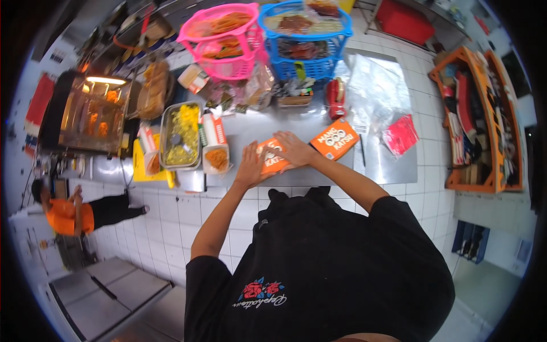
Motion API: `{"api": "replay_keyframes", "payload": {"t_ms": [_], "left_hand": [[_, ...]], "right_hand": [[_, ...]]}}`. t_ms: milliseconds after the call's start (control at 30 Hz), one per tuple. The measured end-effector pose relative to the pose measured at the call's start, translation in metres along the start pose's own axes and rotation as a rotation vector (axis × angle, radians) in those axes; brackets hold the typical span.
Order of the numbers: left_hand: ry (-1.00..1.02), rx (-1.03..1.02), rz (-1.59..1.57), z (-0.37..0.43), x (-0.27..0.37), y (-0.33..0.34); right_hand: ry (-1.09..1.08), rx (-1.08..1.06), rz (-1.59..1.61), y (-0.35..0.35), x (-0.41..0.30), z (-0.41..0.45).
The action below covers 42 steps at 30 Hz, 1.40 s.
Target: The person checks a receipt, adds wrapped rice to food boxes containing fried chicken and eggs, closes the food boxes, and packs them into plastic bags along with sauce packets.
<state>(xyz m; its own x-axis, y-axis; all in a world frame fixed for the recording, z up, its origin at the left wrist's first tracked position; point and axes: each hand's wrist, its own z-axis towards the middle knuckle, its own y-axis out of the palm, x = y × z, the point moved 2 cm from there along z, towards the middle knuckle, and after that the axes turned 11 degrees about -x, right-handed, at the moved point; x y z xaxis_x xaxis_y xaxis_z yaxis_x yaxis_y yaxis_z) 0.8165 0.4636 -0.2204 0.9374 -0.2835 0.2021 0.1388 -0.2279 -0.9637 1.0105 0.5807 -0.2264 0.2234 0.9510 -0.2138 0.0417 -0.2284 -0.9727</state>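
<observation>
An orange cardboard food box (270,166) with white lettering lies before me near the front edge of the steel table. My left hand (251,164) holds its left side, thumb toward the top. Across its upper right part lies my right hand (295,148), which covers some of the print. A second orange box (334,139), shut and printed alike, rests just right of my right hand. To the left, a paper food box (216,158) stands with its lid up and fried food inside.
Left are a metal tray of yellow-green food (183,137), a yellow cutting board (141,173) and a lit warming cabinet (94,113). Pink (220,40) and blue baskets (305,38) stand behind. A red tape dispenser (336,100) and plastic bags (376,85) lie right. A person (72,213) stands far left.
</observation>
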Motion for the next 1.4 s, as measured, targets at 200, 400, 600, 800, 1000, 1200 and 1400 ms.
{"api": "replay_keyframes", "payload": {"t_ms": [200,400,600,800,1000,1200,1400], "left_hand": [[-0.052,-0.011,0.125,-0.001,0.013,-0.001],[-0.062,-0.082,0.364,-0.002,0.003,0.020],[-0.096,-0.050,0.050,-0.012,0.026,0.007],[-0.244,-0.092,0.216,-0.008,0.042,0.016],[-0.045,0.178,-0.228,0.080,0.161,-0.034],[-0.014,0.098,-0.018,0.144,0.195,0.018],[0.092,0.034,-0.089,0.131,0.184,0.013]], "right_hand": [[-0.150,0.029,-0.256,0.009,0.005,0.004],[-0.154,0.093,-0.272,0.012,0.006,0.001],[-0.140,0.083,-0.091,0.003,-0.002,-0.019],[-0.127,-0.065,-0.071,-0.036,-0.017,-0.037],[0.190,0.057,0.116,-0.076,0.094,-0.186],[0.069,-0.044,0.095,-0.022,0.138,-0.205],[0.105,0.131,0.275,-0.003,0.112,-0.215]]}}
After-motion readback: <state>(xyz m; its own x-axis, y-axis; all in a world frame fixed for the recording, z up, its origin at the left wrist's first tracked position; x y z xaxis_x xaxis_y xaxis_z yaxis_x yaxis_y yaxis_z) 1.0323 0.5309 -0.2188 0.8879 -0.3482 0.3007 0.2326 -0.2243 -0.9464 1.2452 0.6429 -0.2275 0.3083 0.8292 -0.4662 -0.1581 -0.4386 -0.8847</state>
